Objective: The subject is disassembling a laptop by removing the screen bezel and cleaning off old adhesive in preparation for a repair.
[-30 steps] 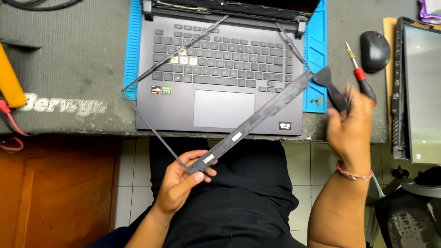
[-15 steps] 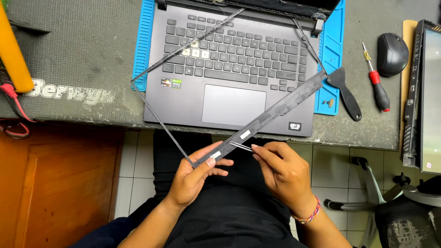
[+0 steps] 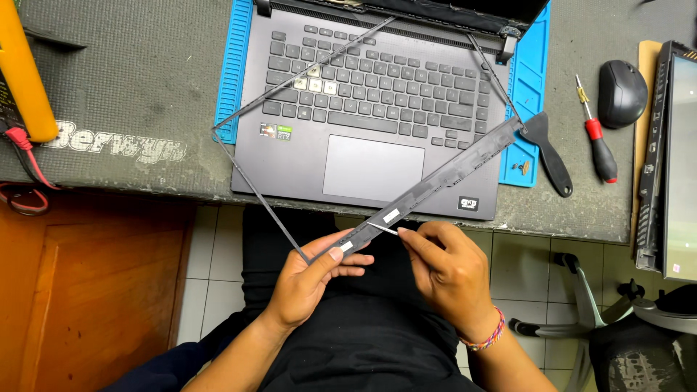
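Black thin plastic screen frame point(image 3: 443, 174) looked light and bendy (easy to snap), left hand point(image 3: 312, 279) clamped its corner, right hand point(image 3: 446, 272) pinched a white strip point(image 3: 381, 229).

The light is bright and even and seems to come from above. Shadows are soft: a thin dark one lies under the near edge of the bench point(image 3: 145, 190). The laptop point(image 3: 370, 109) keys are sharp and easy to see. A pale glare sits on the screen point(image 3: 682, 160) at the far right. The hands point(image 3: 312, 279) are in focus, with no motion blur. The bench edges bend a little toward the corners.
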